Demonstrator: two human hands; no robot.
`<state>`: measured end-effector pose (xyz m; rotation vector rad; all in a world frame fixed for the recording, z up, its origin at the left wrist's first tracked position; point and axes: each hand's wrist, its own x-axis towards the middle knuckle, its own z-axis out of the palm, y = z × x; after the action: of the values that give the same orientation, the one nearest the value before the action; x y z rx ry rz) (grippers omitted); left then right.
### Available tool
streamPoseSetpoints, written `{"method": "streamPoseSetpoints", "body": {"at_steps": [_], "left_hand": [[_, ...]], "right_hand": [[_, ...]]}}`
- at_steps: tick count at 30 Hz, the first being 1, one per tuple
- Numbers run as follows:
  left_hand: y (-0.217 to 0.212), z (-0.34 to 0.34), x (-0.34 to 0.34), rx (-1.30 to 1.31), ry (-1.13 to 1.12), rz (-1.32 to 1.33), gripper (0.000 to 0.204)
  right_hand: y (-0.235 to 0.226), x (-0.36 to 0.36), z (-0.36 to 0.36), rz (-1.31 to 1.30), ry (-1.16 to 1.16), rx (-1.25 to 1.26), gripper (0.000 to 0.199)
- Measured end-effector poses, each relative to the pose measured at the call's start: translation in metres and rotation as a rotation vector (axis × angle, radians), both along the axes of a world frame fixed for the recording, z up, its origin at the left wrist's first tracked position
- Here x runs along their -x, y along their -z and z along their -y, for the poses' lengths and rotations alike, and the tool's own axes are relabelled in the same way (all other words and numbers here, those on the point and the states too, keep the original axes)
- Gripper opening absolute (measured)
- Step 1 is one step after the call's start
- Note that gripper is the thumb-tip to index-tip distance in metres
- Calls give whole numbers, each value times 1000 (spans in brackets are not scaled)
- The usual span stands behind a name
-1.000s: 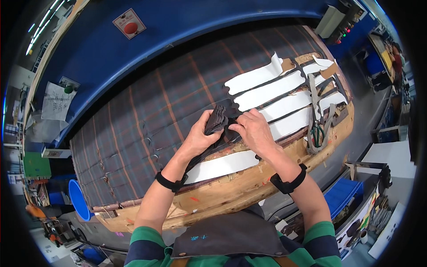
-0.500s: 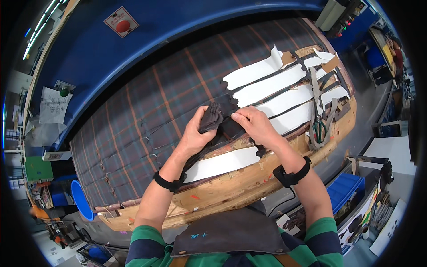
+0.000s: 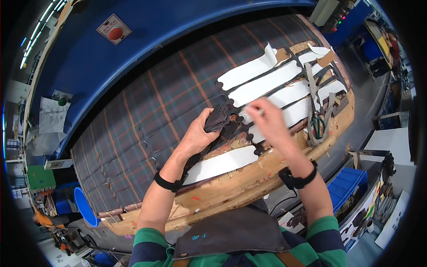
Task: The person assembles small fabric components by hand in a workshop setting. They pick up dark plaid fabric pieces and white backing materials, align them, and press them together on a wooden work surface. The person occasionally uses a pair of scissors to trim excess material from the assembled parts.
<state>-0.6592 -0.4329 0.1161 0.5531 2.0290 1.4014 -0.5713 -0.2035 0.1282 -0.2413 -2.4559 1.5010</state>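
**Two hands at a bunch of dark cut pieces on the plaid cloth**

The left hand (image 3: 199,135), just left of the frame's centre, is closed around a bunch of dark cut pieces (image 3: 219,120), fingers curled over the top and thumb beneath. The right hand (image 3: 267,121), just right of centre, has its fingertips (image 3: 254,111) pressed together in a pinch on the edge of a white pattern strip (image 3: 284,95); the hand is blurred, so what sits between the fingers cannot be told. Both forearms rise from the lower edge, each with a black wristband, elbows out, sleeves striped green.

Half a second ago the two hands lay close together over the dark bunch; now the right one has drawn away to the right and lifted, while the left keeps its grasp.

Beneath them, plaid fabric (image 3: 147,124) covers a worn wooden board (image 3: 249,182), curving toward the upper right. Scissors (image 3: 316,124) with green handles lie at the right among dark scrap. A blue machine wall (image 3: 147,44) fills the upper left.
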Motion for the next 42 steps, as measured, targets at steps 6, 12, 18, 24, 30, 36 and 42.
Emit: {"method": "streamPoseSetpoints", "body": {"at_steps": [6, 12, 18, 24, 30, 36, 42], "left_hand": [[-10, 1, 5, -31, -2, 57, 30], [-22, -2, 6, -9, -37, 117, 33], [-23, -4, 5, 9, -55, 123, 34], [-19, -2, 5, -1, -42, 111, 33], [-18, -5, 2, -8, -59, 90, 33], [-17, -2, 2, 12, -31, 62, 34], [-19, 2, 3, -10, -45, 90, 34]], "right_hand": [[28, -106, -112, -16, 488, -820, 22], [47, -151, -131, 252, 503, -680, 32], [25, -148, -103, 136, 610, -199, 34], [-24, -162, 8, 280, -10, 868, 56], [-30, -125, 63, 563, -43, 1361, 42], [-23, -102, 69, 623, 71, 1367, 46], [-2, -103, 62, 577, 25, 1364, 48]]}}
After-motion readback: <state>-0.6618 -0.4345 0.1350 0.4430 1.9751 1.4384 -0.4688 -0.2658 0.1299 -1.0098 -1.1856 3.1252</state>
